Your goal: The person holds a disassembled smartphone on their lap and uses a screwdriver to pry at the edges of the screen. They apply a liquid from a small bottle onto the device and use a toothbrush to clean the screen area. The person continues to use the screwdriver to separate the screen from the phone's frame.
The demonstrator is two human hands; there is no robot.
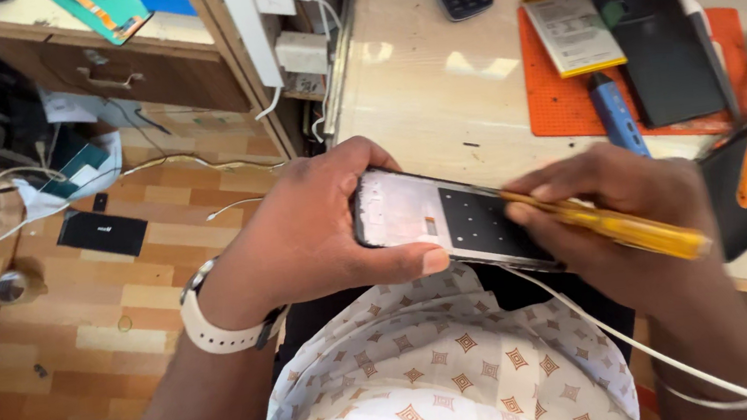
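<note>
So the left hand (301,238) has the opened phone (451,224) in a full grip, thumb along the near edge, fingers curled over the far one, holding it up over the lap just off the counter (435,88) edge. The right hand (620,208) is closed around a yellow screwdriver (613,223), pinched like a pen, tip down on the dark panel at about 3 o'clock of the phone's middle.

Looks to me like the screw-or-pry stage on the inside of the frame. The next bit probably needs a steady tip and the phone kept flat so nothing slips.

Up at 1 o'clock there's an orange mat (570,105) with a battery (572,29), a black back cover (652,38) and a blue tool (616,114).
</note>
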